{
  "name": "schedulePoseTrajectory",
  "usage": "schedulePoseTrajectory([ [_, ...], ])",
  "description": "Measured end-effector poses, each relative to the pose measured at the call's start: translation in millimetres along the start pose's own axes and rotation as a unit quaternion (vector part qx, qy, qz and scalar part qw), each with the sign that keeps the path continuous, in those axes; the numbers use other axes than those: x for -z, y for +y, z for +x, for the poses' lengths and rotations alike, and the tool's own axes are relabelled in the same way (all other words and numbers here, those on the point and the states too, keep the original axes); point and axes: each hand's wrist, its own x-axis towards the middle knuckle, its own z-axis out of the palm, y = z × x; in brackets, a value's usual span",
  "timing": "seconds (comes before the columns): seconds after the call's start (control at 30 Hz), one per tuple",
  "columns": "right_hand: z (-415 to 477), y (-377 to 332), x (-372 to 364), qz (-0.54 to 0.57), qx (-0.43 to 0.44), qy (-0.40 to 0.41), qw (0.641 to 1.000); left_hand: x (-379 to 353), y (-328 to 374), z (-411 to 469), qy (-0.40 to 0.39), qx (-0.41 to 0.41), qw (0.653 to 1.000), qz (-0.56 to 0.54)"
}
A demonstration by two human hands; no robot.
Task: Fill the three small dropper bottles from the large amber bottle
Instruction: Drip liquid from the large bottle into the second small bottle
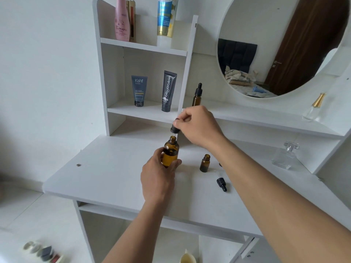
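Observation:
My left hand (158, 176) grips the large amber bottle (171, 151), upright and uncapped, just above the white desk top (106, 177). Right over its mouth my right hand (199, 126) pinches a black dropper cap (174, 128), its glass tip pointing down at the opening. A small amber bottle (205, 163) stands open on the desk to the right. A loose black dropper cap (221, 184) lies beside it, nearer the front. Another small amber bottle (197, 95), capped with a dropper, stands on the ledge behind my right hand. My right forearm hides part of the desk.
Two dark tubes (139, 91) (168, 91) stand on the lower shelf, with a pink bottle (122, 19) and a white-blue tube (166, 19) above. Clear glass perfume bottles (285, 155) (314, 109) stand at the right. A round mirror (281, 44) hangs behind.

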Motion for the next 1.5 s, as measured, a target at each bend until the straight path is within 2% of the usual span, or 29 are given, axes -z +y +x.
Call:
schedulePoseTrajectory([
  [0.37,-0.7,2.7,-10.6,-0.108,0.027,-0.107,0.988,1.8,3.2,-1.2,-0.003,-0.001,1.0,0.001],
  [0.77,-2.3,0.4,-10.9,-0.193,0.021,-0.12,0.974,2.4,4.1,-2.4,-0.004,0.003,1.0,-0.004],
  [0.9,-1.6,1.9,-11.4,-0.18,0.018,-0.142,0.973,2.4,3.3,-2.4,-0.004,0.001,1.0,-0.006],
  [1.03,-4.3,1.2,-14.1,-0.22,0.005,-0.114,0.969,2.8,3.3,-2.6,-0.008,0.004,1.0,-0.006],
  [1.23,-9.1,2.6,-17.9,-0.207,0.0,-0.105,0.973,2.6,4.2,-3.4,-0.012,0.002,1.0,-0.004],
  [1.5,-30.7,14.0,1.8,-0.123,-0.051,-0.045,0.99,2.9,2.0,-4.0,-0.009,0.015,1.0,0.005],
])
